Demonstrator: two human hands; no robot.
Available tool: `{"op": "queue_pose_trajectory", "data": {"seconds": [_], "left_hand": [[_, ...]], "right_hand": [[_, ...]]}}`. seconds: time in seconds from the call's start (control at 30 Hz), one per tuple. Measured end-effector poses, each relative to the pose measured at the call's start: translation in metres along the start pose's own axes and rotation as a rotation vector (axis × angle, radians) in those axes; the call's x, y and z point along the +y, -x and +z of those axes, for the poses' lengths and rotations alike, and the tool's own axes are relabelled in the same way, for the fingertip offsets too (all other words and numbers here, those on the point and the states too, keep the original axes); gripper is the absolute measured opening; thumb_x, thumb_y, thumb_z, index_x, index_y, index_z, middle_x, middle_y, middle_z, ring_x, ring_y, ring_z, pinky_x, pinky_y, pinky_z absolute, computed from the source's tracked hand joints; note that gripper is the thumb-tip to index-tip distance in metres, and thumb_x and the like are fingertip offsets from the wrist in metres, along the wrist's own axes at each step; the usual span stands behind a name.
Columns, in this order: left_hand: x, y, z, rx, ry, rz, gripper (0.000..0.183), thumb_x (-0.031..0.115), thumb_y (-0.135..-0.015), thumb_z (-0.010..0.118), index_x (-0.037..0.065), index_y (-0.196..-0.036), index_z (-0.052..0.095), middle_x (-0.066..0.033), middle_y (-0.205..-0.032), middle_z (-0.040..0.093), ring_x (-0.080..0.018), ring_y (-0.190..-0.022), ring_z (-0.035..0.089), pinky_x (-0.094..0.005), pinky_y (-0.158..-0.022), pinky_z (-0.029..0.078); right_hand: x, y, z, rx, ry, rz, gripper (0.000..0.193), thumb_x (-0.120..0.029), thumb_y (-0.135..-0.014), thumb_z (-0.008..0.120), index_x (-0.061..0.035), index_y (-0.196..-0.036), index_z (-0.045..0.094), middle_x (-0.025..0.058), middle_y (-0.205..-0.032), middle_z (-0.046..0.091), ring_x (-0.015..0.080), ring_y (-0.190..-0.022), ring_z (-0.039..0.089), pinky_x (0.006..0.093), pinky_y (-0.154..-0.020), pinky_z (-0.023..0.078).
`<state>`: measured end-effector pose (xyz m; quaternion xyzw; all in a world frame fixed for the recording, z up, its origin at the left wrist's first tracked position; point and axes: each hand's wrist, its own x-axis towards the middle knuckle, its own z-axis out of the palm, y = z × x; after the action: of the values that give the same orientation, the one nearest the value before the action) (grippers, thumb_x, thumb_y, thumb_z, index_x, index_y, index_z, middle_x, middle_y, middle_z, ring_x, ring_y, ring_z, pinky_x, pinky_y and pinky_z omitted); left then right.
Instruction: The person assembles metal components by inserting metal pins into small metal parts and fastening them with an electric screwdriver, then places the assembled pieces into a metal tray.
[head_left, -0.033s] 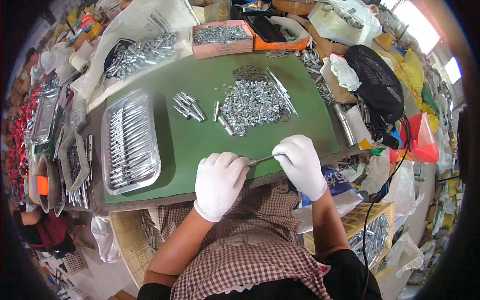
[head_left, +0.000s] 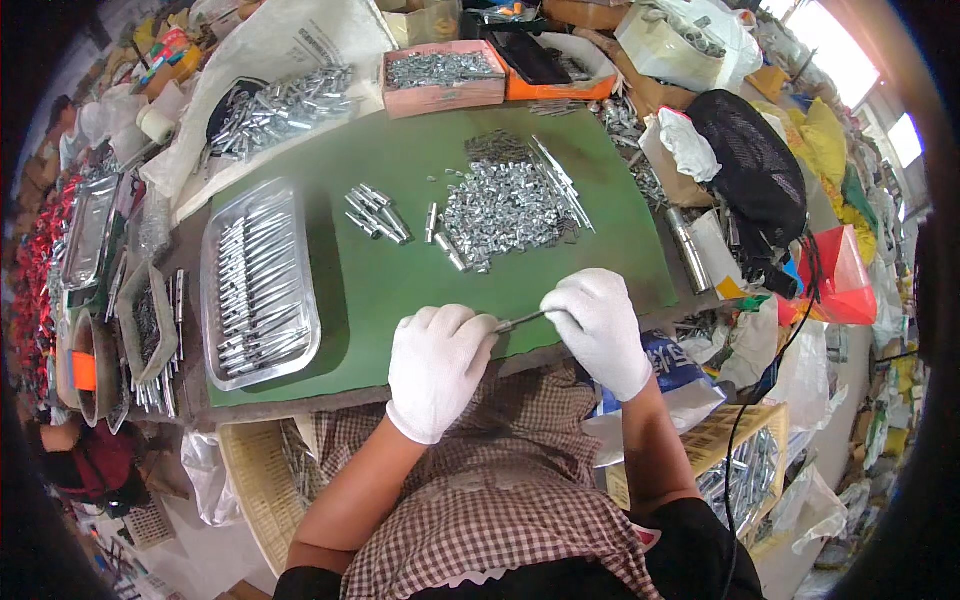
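Note:
Both my hands wear white knitted gloves and meet over the near edge of the green mat (head_left: 390, 290). A thin metal rod (head_left: 524, 319) with a thicker sleeve at its left part stretches between them. My left hand (head_left: 438, 365) is closed round the sleeve end, which its fingers partly hide. The rod's right end is pinched by my right hand (head_left: 597, 325), fingertips together. Beyond them lies a pile of small silvery metal sleeves (head_left: 505, 210). A few thicker metal tubes (head_left: 378, 213) lie to its left.
On the left, a clear plastic tray (head_left: 312, 335) holds rows of metal rods. Thin rods (head_left: 562, 185) and dark pins (head_left: 498, 146) adjoin the pile. At the back are a pink box (head_left: 445, 98) of small parts and an orange box (head_left: 600, 88). A black mesh bag (head_left: 750, 165) lies right.
My right hand has shifted very slightly to the left, still pinching the rod. My left hand has hardly moved.

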<state>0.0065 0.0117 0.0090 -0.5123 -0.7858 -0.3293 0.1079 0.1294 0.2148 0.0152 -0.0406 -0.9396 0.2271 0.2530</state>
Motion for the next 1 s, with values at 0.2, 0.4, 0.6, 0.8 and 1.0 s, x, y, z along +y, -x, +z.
{"op": "queue_pose_trajectory", "data": {"seconds": [0.2, 0.4, 0.6, 0.8, 1.0], "left_hand": [[-0.002, 0.002, 0.002, 0.016, -0.004, -0.012, 0.015, 0.011, -0.081, 0.079, 0.014, -0.094, 0.074, -0.0037, -0.09, 0.067, -0.0293, -0.083, 0.064, -0.0439, -0.073, 0.047], [0.0, 0.002, 0.001, 0.012, -0.001, -0.018, 0.016, 0.012, -0.08, 0.079, 0.015, -0.095, 0.073, -0.0034, -0.09, 0.067, -0.0288, -0.083, 0.064, -0.0432, -0.074, 0.047], [0.0, 0.003, 0.003, 0.039, 0.02, -0.004, 0.017, 0.011, -0.079, 0.079, 0.014, -0.095, 0.073, -0.0032, -0.089, 0.066, -0.0287, -0.083, 0.063, -0.043, -0.073, 0.047], [-0.001, 0.003, 0.002, 0.039, 0.008, -0.011, 0.018, 0.012, -0.078, 0.079, 0.014, -0.095, 0.073, -0.0035, -0.089, 0.066, -0.0289, -0.083, 0.063, -0.0433, -0.074, 0.048], [-0.001, 0.003, 0.0, 0.027, 0.008, -0.006, 0.02, 0.011, -0.077, 0.079, 0.013, -0.096, 0.073, -0.0042, -0.092, 0.066, -0.0296, -0.084, 0.063, -0.0439, -0.075, 0.048]], "right_hand": [[0.013, -0.015, -0.006, 0.128, 0.01, 0.116, 0.005, -0.011, -0.083, 0.074, -0.0104, -0.087, 0.075, 0.0086, -0.089, 0.073, 0.0338, -0.088, 0.069, 0.0453, -0.082, 0.05], [0.048, -0.034, 0.003, 0.055, 0.233, 0.278, 0.007, -0.014, -0.089, 0.071, -0.0081, -0.094, 0.073, 0.0127, -0.092, 0.072, 0.0357, -0.089, 0.069, 0.0472, -0.081, 0.053], [0.001, -0.025, -0.003, -0.003, 0.016, 0.107, 0.009, -0.011, -0.088, 0.067, -0.0081, -0.097, 0.068, 0.0137, -0.092, 0.072, 0.0379, -0.092, 0.068, 0.0494, -0.085, 0.051], [-0.031, -0.019, 0.01, -0.076, -0.22, 0.078, 0.026, -0.004, -0.085, 0.07, -0.0103, -0.109, 0.064, 0.0094, -0.091, 0.072, 0.034, -0.089, 0.068, 0.0449, -0.085, 0.05], [-0.033, -0.025, 0.015, -0.129, -0.055, -0.07, 0.022, -0.007, -0.087, 0.066, -0.0074, -0.108, 0.06, 0.0107, -0.083, 0.066, 0.0348, -0.083, 0.065, 0.0455, -0.084, 0.05]]}}
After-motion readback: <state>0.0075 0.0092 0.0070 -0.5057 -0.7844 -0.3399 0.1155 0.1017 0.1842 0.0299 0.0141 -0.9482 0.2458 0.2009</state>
